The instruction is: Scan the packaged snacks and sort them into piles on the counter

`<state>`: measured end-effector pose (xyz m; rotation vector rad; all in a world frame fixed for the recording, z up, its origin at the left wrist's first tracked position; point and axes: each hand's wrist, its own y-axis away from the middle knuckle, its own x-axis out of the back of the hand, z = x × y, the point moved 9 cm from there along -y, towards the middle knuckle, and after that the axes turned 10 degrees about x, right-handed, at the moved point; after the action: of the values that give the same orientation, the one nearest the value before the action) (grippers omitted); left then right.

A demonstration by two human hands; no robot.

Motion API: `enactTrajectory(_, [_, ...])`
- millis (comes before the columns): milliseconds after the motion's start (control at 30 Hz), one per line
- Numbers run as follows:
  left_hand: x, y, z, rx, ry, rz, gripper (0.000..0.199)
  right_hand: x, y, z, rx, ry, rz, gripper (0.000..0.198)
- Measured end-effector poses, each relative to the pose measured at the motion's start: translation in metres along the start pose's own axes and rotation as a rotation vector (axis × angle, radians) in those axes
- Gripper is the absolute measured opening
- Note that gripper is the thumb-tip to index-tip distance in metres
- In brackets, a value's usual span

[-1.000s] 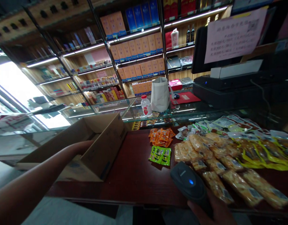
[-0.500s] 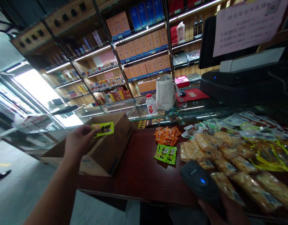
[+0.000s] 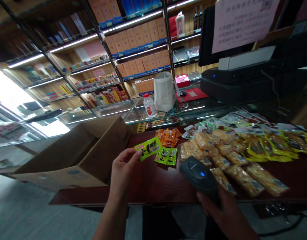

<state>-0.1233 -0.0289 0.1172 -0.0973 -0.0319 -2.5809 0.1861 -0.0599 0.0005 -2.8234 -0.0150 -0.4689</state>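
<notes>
Between thumb and fingers, my left hand (image 3: 124,166) pinches a small green snack packet (image 3: 149,148) above the dark red counter (image 3: 148,186). Just behind and below that packet lie more green packets (image 3: 167,156), with a heap of orange packets (image 3: 168,136) beyond them. My right hand (image 3: 216,206) is wrapped around the handle of a black barcode scanner (image 3: 200,176), whose blue light is lit. The scanner's head points forward, close to a pile of clear-wrapped pastries (image 3: 203,143) on the right.
An open cardboard box (image 3: 93,166) stands left of the counter's middle. Yellow-edged food bags (image 3: 266,146) lie at the right. Behind are a red-capped bottle (image 3: 149,106), a white bag (image 3: 165,91) and a monitor (image 3: 206,36). Stocked shelves line the back wall.
My left hand has moved right with the green packet, from over the cardboard box to above the counter near the scanner. My right hand still holds the scanner. The view has turned.
</notes>
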Motion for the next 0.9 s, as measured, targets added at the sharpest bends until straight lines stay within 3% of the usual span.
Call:
enactTrajectory(167, [-0.019,0.009,-0.019,0.058,-0.006,-0.031,0.031,-0.009,0.003,-0.010,-0.071,-0.106,-0.073,0.038])
enactTrajectory(333, [-0.020,0.011,-0.027,0.056,-0.037,-0.029,0.026,-0.010,0.001,-0.028,-0.031,-0.198,-0.059,0.042])
enactTrajectory(533, [-0.019,0.011,-0.034,0.046,-0.085,-0.034,0.026,-0.014,0.001,-0.024,-0.019,-0.208,-0.052,0.045])
enactTrajectory(767, [-0.019,0.012,-0.040,0.074,-0.105,-0.012,0.028,-0.016,0.003,-0.022,-0.004,-0.211,-0.107,0.035])
enactTrajectory(900, [-0.023,0.012,-0.035,0.048,-0.092,-0.039,0.028,-0.009,0.001,-0.023,0.018,-0.176,-0.055,0.034])
